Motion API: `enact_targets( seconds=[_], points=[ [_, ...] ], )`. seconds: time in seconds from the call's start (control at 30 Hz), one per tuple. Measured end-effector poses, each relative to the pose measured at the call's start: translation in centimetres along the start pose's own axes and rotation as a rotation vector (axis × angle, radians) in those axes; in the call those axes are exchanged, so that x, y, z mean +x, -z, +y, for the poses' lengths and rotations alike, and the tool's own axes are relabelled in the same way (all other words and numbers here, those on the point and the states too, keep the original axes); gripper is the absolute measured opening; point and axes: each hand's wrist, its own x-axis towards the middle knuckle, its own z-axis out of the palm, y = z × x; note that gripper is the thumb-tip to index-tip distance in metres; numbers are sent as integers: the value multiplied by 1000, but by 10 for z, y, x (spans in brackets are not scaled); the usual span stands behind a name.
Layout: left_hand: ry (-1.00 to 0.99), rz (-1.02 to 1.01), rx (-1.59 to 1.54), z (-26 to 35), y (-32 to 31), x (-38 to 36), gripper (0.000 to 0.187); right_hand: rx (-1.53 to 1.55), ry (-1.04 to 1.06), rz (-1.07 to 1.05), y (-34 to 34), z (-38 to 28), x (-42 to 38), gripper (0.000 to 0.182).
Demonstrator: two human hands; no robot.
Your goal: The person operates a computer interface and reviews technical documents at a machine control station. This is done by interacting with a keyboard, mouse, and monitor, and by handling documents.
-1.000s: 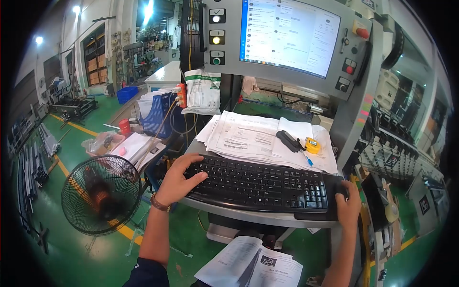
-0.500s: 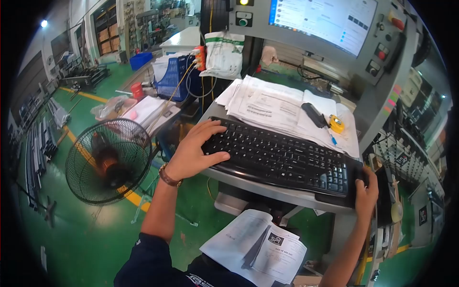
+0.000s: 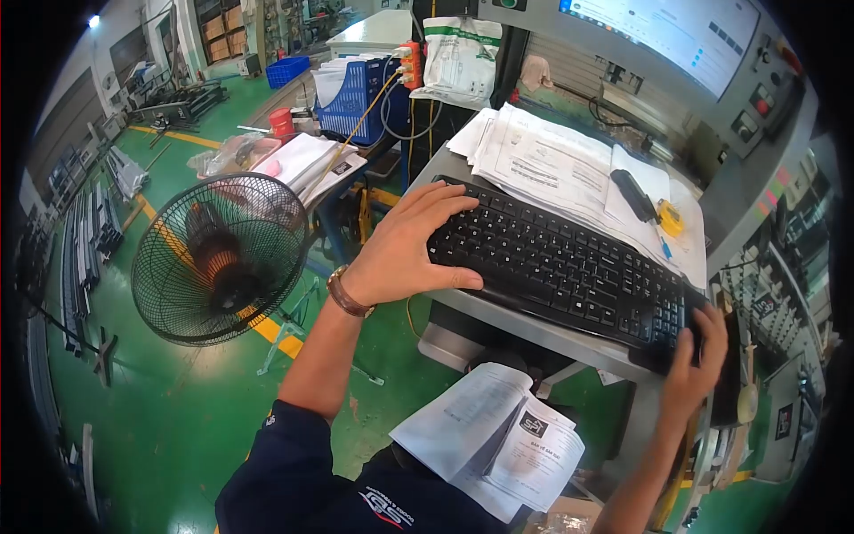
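My left hand [image 3: 411, 245] rests on the left end of a black keyboard [image 3: 551, 258]. Its fingers lie over the keys at the upper left, and the thumb stretches along the front edge. A watch with a brown strap is on that wrist. At the keyboard's right end is my right hand [image 3: 698, 365], thumb and fingers apart beside the number pad; whether a dark thing lies under the fingers is hard to make out. Behind the keys lie stacked papers [image 3: 543, 160], with a dark-handled tool [image 3: 632, 194] and a yellow tape measure [image 3: 670, 218] on top.
Above the desk hangs a control panel with a lit monitor [image 3: 667, 36]. A caged fan [image 3: 218, 258] stands at the left. Folded printed sheets [image 3: 471, 409] lie on my lap. Further back are a blue basket [image 3: 356, 116] and a white plastic bag [image 3: 458, 67].
The view has shifted, so the desk sits higher and the keyboard further right. My right hand's fingers have spread and reach nearer the number pad. The left hand stays on the keyboard.
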Motion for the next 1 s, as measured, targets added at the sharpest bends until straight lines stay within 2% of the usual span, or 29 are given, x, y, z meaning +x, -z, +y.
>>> enact_targets(
  seconds=[0.13, 0.27, 0.57, 0.77, 1.0],
  points=[
    [-16, 6, 22, -1, -1, 0, 95, 73, 118, -210, -27, -76, -7, 35],
    [-30, 5, 60, -3, -1, -1, 92, 131, 219, -328, -54, -114, -16, 39],
    [-65, -11, 97, -3, -1, -1, 86, 130, 291, -367, -75, -139, -11, 42],
    [-75, -16, 109, -5, -2, -1, 89, 170, 363, -385, -82, -150, -5, 36],
    [-52, 1, 81, -1, -1, 0, 92, 147, 353, -375, -103, -166, 14, 27]
  ],
)
